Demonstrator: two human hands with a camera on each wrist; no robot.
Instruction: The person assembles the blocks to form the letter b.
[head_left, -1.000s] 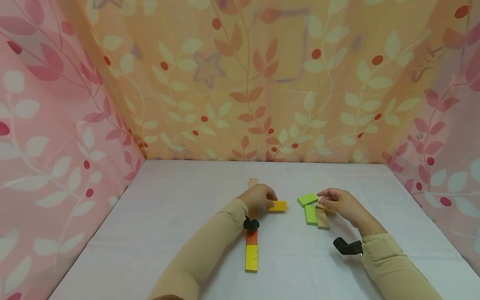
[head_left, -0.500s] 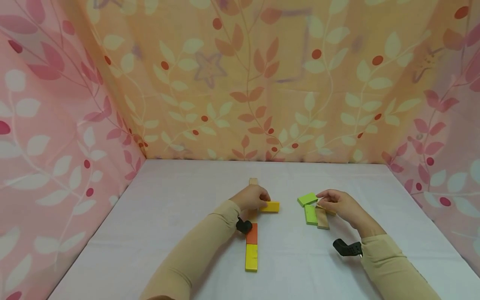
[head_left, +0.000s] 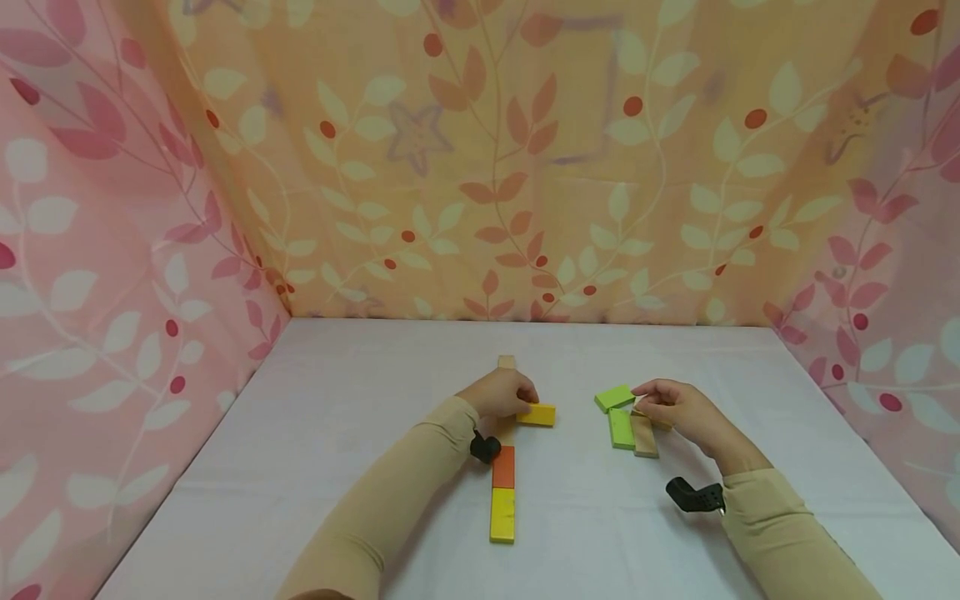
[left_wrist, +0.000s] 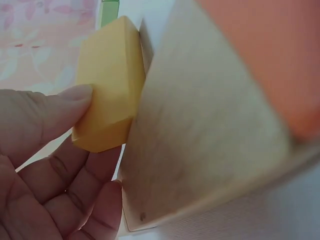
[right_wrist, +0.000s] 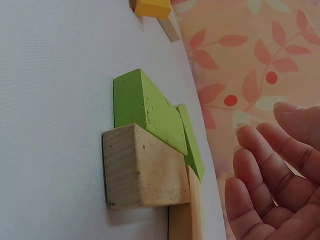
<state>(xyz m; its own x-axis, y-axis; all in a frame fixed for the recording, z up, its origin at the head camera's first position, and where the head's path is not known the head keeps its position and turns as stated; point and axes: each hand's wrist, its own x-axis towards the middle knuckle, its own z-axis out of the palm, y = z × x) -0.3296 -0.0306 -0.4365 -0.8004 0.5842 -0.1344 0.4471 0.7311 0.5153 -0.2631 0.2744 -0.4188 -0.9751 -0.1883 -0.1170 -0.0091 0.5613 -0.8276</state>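
Observation:
My left hand [head_left: 495,393] pinches an orange-yellow block [head_left: 538,415] between thumb and fingers, right beside a line of blocks. In the left wrist view the thumb lies on the block's face, and a plain wooden block [left_wrist: 190,130] of the line fills the middle. That line runs from a plain wood end [head_left: 506,362] at the back, partly hidden by my left hand, to an orange block [head_left: 503,467] and a yellow block [head_left: 502,515] in front. My right hand [head_left: 686,410] hovers with loosely bent fingers over a small group of blocks and holds nothing.
The group at right has a tilted green block [head_left: 615,398], another green block [head_left: 621,429] and a plain wooden block [head_left: 645,437]. A further wooden block [right_wrist: 180,222] is partly covered. White cloth covers the table [head_left: 337,375]; patterned curtains [head_left: 480,167] stand around it.
My left hand has shifted to the left with the orange-yellow block, bringing it up against the line. More of the orange block shows now. The right hand has hardly moved.

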